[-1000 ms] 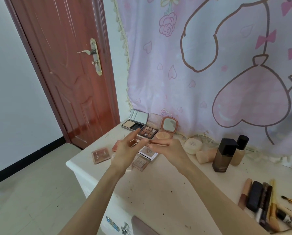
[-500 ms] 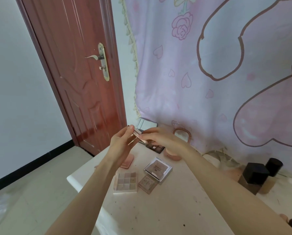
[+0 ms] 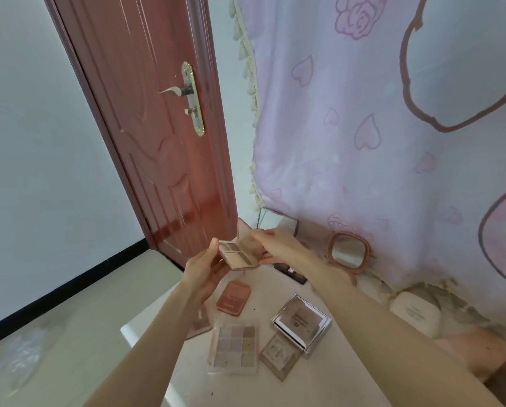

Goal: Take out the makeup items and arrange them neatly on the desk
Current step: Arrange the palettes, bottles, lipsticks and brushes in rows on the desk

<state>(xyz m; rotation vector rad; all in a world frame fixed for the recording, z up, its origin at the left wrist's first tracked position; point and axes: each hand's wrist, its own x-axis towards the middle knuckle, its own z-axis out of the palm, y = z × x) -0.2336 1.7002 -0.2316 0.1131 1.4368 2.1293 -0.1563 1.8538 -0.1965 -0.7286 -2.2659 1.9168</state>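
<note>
From the head view, the left hand (image 3: 205,270) cups the base of a small palette (image 3: 237,254) above the desk's (image 3: 328,386) far left corner, thumb pinching its near edge. The right hand (image 3: 278,248) pinches the raised lid, probably opening it to stand it on display like the mirror (image 3: 348,251) at the back edge. A pink compact (image 3: 233,298), nine-pan palette (image 3: 235,345) and silver case (image 3: 301,323) lie near the left edge. The right fingertips are hidden behind the lid.

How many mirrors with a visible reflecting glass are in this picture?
2. A pink-framed mirror stands on the desk against the curtain. A rectangular compact lid mirror stands upright behind the right hand, partly hidden. The lid of the held palette may hide another.
</note>
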